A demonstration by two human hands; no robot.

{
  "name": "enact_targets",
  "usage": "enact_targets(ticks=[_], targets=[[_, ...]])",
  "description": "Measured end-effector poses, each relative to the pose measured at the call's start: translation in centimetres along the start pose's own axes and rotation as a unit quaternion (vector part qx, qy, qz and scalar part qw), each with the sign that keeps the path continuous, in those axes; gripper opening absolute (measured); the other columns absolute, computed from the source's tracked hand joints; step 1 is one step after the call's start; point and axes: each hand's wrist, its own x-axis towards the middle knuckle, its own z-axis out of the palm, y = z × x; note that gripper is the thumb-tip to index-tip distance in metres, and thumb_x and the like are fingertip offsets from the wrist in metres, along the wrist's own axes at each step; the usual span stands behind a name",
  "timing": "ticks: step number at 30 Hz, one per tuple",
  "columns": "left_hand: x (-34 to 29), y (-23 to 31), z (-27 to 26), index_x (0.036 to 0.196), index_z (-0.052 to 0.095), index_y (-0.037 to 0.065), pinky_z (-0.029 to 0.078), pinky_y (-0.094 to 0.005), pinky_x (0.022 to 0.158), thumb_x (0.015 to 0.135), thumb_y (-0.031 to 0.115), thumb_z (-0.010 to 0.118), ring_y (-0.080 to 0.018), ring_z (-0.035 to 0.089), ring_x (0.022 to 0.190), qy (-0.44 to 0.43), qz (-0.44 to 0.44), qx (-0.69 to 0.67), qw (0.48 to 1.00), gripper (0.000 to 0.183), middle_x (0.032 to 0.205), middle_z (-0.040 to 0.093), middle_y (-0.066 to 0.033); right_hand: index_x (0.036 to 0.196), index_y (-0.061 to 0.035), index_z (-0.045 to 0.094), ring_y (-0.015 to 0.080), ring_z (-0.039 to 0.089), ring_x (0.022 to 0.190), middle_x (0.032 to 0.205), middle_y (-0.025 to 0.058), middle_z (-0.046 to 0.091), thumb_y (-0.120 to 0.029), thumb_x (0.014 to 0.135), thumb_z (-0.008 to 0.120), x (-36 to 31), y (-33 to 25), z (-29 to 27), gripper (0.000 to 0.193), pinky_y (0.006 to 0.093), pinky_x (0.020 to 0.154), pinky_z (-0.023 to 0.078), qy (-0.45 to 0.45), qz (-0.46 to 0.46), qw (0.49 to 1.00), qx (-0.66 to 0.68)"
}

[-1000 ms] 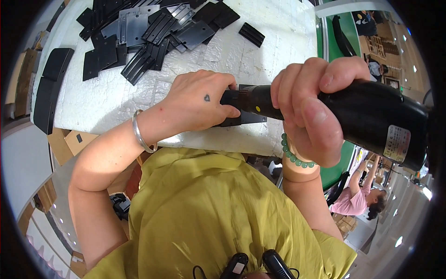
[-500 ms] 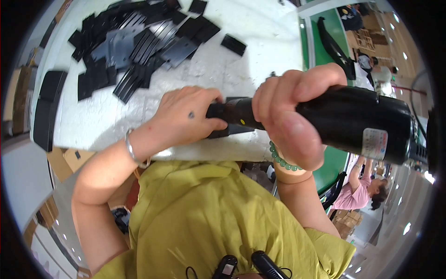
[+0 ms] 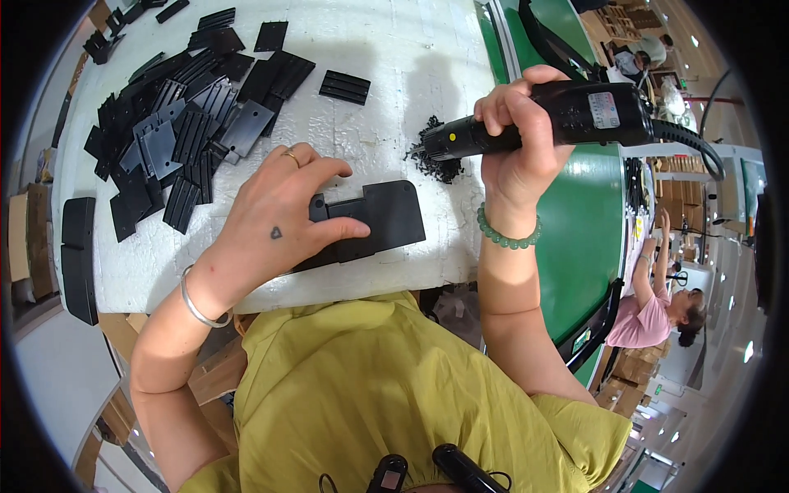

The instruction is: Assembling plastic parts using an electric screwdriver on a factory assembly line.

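My right hand (image 3: 522, 135) is wrapped round a black corded electric screwdriver (image 3: 575, 115). Its front end dips into a small heap of black screws (image 3: 440, 156) on the white worktop; the bit's tip is hidden among them. At the table's near edge lies a flat black plastic part (image 3: 390, 214) with a stepped outline. My left hand (image 3: 283, 201) hovers over that part's left end, thumb and forefinger apart, the thumb lying across its surface. The remaining fingers are partly hidden behind the hand.
A pile of black grooved plates (image 3: 193, 135) covers the far left, and one stray plate (image 3: 344, 87) lies apart from it. A long black piece (image 3: 80, 259) sits at the left edge. Right of the table is a green surface (image 3: 588, 238); a person in pink (image 3: 645, 316) works beyond.
The screwdriver has gone from the black part, beside my left hand, to the heap of screws farther away. My left hand has shifted left and its fingers have spread.
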Motion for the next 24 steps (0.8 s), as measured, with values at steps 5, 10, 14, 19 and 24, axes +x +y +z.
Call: enact_targets(ticks=[5,10,14,19,24], targets=[[1.3,0.4,0.2,0.093,0.062,0.002,0.042,-0.0335,0.074,0.069,0.020,0.073,-0.0276,0.052,0.084,-0.013,0.000,-0.021,1.000,0.032,0.085,0.057,-0.0100,0.093,0.0036,0.048,0.0130,0.047,0.047,0.061,0.0065,0.049,0.005,0.072,0.053,-0.1,0.4,-0.3,0.023,0.0273,0.048,0.041,-0.004,0.011,1.000,-0.001],[2.9,0.2,1.5,0.092,0.064,0.004,0.042,-0.0338,0.074,0.072,0.017,0.070,-0.0267,0.052,0.085,-0.022,-0.003,-0.033,0.999,0.025,0.084,0.057,-0.0098,0.096,0.0027,0.046,0.0136,0.046,0.048,0.061,0.0064,0.049,0.006,0.072,0.052,-0.3,-0.2,-0.2,0.025,0.0274,0.050,0.041,0.011,0.006,1.000,0.022],[5.3,-0.8,3.5,0.096,0.065,0.006,0.044,-0.0351,0.073,0.072,0.021,0.071,-0.0268,0.051,0.082,0.016,0.035,-0.022,0.999,0.029,0.084,0.057,-0.0079,0.100,0.0012,0.044,0.0137,0.043,0.048,0.063,0.0062,0.048,0.000,0.074,0.050,-0.3,-1.7,-0.4,0.027,0.0306,0.052,0.042,-0.023,-0.021,0.998,0.062],[8.1,-1.3,5.4,0.089,0.069,0.007,0.045,-0.0341,0.074,0.071,0.015,0.070,-0.0250,0.053,0.086,0.034,0.152,-0.021,0.988,0.020,0.080,0.063,-0.0041,0.103,-0.0014,0.045,0.0140,0.043,0.049,0.065,0.0056,0.047,-0.002,0.074,0.051,-0.3,-3.1,-1.1,0.030,0.0318,0.053,0.042,-0.025,-0.043,0.995,0.085],[8.5,-1.2,6.1,0.083,0.069,0.005,0.047,-0.0337,0.072,0.070,0.012,0.071,-0.0243,0.055,0.083,0.056,0.159,-0.033,0.985,0.015,0.076,0.065,-0.0048,0.105,-0.0039,0.045,0.0134,0.041,0.048,0.061,0.0035,0.043,-0.006,0.074,0.053,-0.3,-4.4,-2.0,0.032,0.0310,0.054,0.041,-0.011,-0.065,0.995,0.080]])
